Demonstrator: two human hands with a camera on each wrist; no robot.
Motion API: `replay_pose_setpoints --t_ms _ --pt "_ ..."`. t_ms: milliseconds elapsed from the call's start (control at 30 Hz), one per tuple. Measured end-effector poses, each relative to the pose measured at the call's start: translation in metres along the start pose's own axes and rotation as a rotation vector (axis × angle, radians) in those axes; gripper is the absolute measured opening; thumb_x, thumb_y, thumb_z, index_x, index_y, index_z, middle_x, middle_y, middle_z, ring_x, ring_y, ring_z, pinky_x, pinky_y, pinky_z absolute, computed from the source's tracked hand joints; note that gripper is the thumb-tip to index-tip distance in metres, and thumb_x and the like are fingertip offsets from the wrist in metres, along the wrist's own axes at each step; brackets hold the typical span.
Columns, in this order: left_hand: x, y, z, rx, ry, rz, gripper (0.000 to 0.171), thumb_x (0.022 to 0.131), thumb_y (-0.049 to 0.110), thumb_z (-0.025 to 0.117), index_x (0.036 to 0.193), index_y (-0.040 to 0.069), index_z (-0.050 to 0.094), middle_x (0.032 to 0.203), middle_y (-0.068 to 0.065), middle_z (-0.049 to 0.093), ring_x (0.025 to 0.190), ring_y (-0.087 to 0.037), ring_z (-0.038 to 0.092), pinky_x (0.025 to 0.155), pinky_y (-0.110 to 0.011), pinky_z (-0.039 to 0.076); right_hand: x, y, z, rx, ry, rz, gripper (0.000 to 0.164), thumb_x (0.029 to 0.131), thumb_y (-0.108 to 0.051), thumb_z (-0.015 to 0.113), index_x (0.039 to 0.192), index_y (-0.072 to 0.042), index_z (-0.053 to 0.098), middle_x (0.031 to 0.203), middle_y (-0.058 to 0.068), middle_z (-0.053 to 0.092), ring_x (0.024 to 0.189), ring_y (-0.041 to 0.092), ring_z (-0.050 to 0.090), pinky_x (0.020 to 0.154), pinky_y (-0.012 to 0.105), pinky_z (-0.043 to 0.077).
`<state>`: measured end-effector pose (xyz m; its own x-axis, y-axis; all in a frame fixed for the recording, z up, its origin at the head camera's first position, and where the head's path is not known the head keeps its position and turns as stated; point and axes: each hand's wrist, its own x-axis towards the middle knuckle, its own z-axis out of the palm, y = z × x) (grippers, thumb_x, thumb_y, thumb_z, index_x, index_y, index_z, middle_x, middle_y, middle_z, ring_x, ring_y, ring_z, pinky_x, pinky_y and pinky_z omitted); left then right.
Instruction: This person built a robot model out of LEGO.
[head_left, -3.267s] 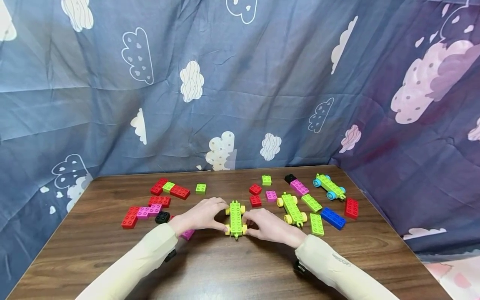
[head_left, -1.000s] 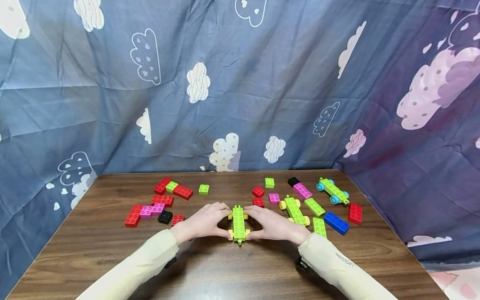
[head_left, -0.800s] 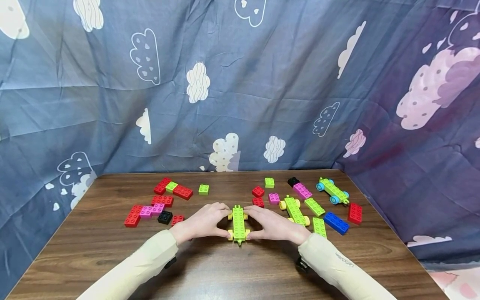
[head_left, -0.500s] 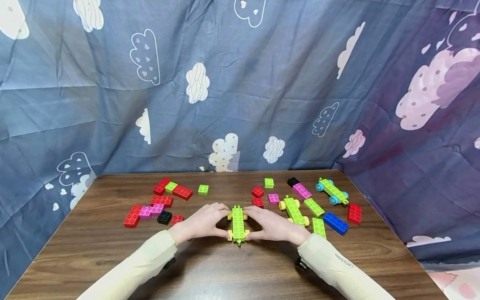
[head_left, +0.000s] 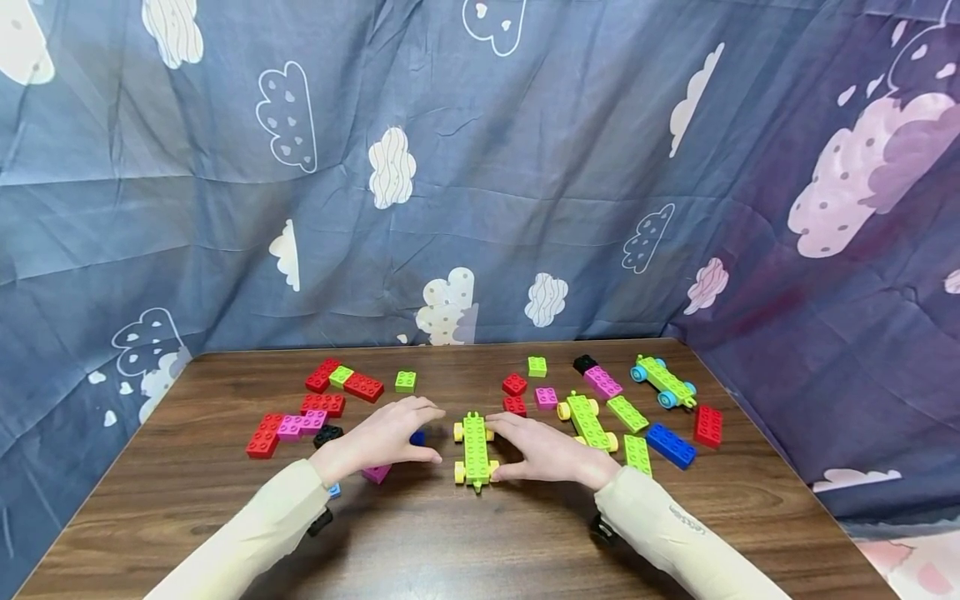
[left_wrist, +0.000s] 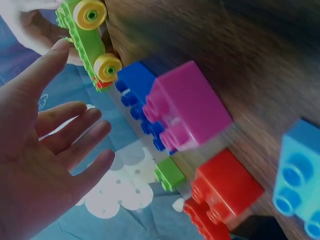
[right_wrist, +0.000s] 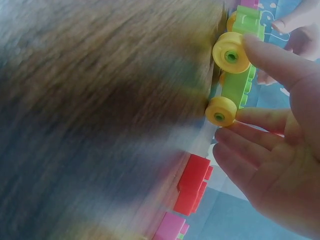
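Note:
A lime-green toy car base (head_left: 476, 450) with studs and yellow wheels stands lengthwise on the table between the hands. My left hand (head_left: 384, 438) is off to its left, fingers spread, touching nothing. In the left wrist view, a magenta brick (left_wrist: 192, 107) and a blue brick (left_wrist: 136, 86) lie near that hand. My right hand (head_left: 536, 447) is at the car base's right side. As the right wrist view shows, the thumb touches one yellow wheel (right_wrist: 231, 54) and the forefinger touches the other wheel (right_wrist: 220, 111); those fingers are extended.
To the right lie a second yellow-wheeled base (head_left: 587, 421), a blue-wheeled base (head_left: 665, 381), a blue brick (head_left: 671, 446) and a red brick (head_left: 708, 426). Several red, pink, black and green bricks spread over the left side, including a red brick (head_left: 264, 436). A cloud-print curtain (head_left: 337, 208) hangs behind.
My left hand has let go of the car base and moved left, uncovering its left wheels. My right hand and the car base have stayed in place.

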<state>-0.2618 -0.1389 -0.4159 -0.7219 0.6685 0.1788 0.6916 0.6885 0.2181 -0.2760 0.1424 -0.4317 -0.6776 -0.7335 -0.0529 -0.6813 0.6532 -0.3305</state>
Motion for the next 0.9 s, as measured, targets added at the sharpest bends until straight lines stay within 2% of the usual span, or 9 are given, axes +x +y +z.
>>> replay_pose_setpoints --t_ms 200,400,633,900 --pt "-0.007 -0.004 -0.006 -0.027 -0.020 -0.031 0.060 0.085 0.037 0.077 0.130 0.002 0.062 0.127 -0.012 0.064 0.119 -0.027 0.061 0.100 -0.046 0.052 -0.001 -0.001 -0.001 -0.005 0.001 0.002 0.072 0.089 -0.043 0.071 0.144 -0.003 0.047 0.152 0.015 0.045 0.139 0.029 0.046 0.113 0.047 0.041" --pt "-0.019 -0.006 -0.013 -0.033 -0.038 -0.061 0.057 0.084 0.036 0.078 0.129 0.004 0.063 0.127 -0.011 0.065 0.118 -0.027 0.061 0.097 -0.045 0.054 0.000 -0.001 0.000 -0.004 -0.004 -0.003 0.072 0.090 -0.043 0.070 0.145 -0.004 0.046 0.153 0.015 0.045 0.140 0.028 0.046 0.113 0.047 0.041" --pt "-0.038 -0.016 -0.018 -0.018 -0.031 -0.046 0.052 0.083 0.034 0.079 0.125 0.007 0.066 0.119 -0.007 0.067 0.110 -0.023 0.064 0.092 -0.043 0.056 0.000 -0.001 -0.001 -0.004 -0.002 -0.012 0.073 0.089 -0.044 0.071 0.145 -0.004 0.047 0.152 0.015 0.045 0.140 0.028 0.046 0.113 0.047 0.041" --pt "-0.058 -0.027 -0.024 -0.045 -0.039 -0.040 0.043 0.082 0.028 0.080 0.120 0.009 0.069 0.112 -0.004 0.070 0.103 -0.019 0.064 0.089 -0.038 0.057 -0.001 0.000 -0.001 0.009 -0.006 -0.011 0.073 0.090 -0.044 0.070 0.147 -0.006 0.045 0.153 0.014 0.044 0.140 0.028 0.045 0.113 0.047 0.041"
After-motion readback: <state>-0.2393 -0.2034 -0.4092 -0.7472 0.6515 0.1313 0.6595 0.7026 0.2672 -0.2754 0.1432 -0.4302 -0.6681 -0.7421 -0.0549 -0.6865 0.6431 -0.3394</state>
